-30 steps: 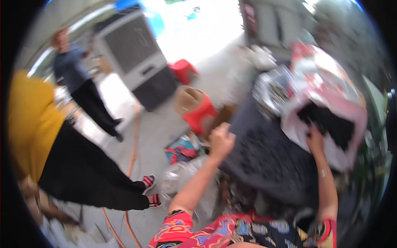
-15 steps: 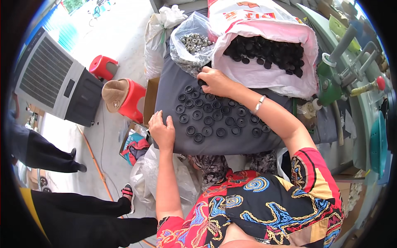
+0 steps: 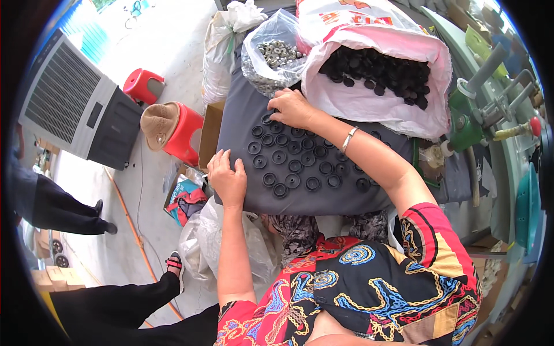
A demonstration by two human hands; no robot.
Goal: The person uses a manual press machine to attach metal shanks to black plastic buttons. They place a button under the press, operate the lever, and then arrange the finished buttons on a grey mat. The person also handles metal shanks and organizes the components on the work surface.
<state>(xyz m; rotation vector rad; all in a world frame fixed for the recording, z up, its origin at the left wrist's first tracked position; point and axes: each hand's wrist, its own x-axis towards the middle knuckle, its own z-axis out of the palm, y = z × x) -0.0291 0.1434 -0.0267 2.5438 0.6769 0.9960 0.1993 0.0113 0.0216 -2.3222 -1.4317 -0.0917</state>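
While several rows of black caps (image 3: 291, 164) already lie between both hands, the sack (image 3: 375, 86) beyond remains full; left hand (image 3: 228, 179) rests flat, right hand (image 3: 291, 108) fingers pinch one cap.

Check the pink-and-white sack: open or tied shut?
Open: the pink-and-white sack has its mouth spread wide, with the black round parts heaped inside in plain view.

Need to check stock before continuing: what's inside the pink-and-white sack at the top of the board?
The pink-and-white sack holds a heap of black round caps, visible at its open mouth. How deep the heap goes is hidden by the sack's walls.
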